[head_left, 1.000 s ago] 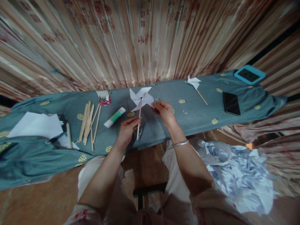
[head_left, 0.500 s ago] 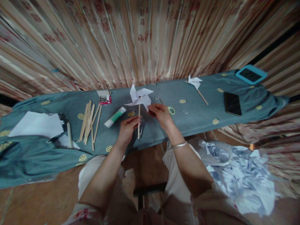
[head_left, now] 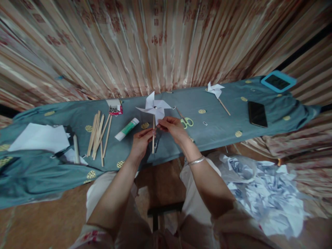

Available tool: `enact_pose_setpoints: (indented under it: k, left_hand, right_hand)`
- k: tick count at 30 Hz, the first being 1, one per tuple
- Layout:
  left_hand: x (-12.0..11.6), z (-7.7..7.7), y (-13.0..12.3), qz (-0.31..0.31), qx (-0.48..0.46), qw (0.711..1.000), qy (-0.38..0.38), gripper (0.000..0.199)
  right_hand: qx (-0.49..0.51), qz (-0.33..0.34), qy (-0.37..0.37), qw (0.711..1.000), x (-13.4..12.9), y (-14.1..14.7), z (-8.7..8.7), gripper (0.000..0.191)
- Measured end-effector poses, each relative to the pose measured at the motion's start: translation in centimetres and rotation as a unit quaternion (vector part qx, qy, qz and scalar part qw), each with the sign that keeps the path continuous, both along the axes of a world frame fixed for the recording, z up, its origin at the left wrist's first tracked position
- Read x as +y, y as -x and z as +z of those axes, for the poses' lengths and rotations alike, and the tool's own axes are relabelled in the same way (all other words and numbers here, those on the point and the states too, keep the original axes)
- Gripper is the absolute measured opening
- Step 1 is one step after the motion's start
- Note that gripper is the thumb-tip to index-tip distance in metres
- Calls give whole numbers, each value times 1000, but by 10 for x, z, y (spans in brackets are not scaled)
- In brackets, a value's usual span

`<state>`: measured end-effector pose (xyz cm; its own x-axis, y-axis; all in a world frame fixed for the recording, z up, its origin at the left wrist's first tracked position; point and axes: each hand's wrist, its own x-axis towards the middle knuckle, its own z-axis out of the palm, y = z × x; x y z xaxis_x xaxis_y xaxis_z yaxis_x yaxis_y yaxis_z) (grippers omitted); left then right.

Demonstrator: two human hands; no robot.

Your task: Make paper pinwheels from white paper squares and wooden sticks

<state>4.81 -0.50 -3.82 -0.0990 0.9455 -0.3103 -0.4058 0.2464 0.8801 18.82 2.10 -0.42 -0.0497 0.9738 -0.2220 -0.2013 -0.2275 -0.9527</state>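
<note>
A white paper pinwheel (head_left: 161, 105) with a dark round pin at its centre is fixed on a thin wooden stick (head_left: 153, 147). My left hand (head_left: 140, 142) is closed on that stick, pinching it below the paper blades. My right hand (head_left: 174, 128) pinches the tip of the lowest blade, close beside the stick. A glue stick (head_left: 127, 129) with a green label lies left of the pinwheel. Scissors (head_left: 188, 122) with light green handles rest just beyond my right hand.
On the left are wooden sticks (head_left: 96, 133), white paper sheets (head_left: 38, 138) and an open red box of pins (head_left: 116, 110). To the right lie another pinwheel (head_left: 215, 90), a phone (head_left: 257, 114) and a blue-framed device (head_left: 278, 82). Crumpled paper fills a bag (head_left: 269, 197) below.
The pinwheel's blades have turned clockwise. My right hand has moved left towards the stick with the blade tip, uncovering more of the scissors. My left hand has stayed in place.
</note>
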Motion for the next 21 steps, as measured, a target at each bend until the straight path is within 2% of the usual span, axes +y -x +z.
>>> enact_pose_setpoints:
  k: [5, 13, 16, 21]
  left_hand:
    - [0, -1, 0, -5, 2, 1000, -4, 40]
    - [-1, -1, 1, -16, 11, 1000, 1, 40]
    - [0, 0, 2, -7, 6, 1000, 4, 37]
    - [1, 3, 5, 2, -11, 1000, -1, 38]
  right_hand:
    - [15, 9, -8, 1000, 0, 3, 0, 36]
    - [-45, 7, -44, 998, 1, 8, -6, 39]
    - [-80, 1, -71, 994, 2, 3, -7, 44]
    - [-89, -27, -63, 994, 5, -15, -2, 49]
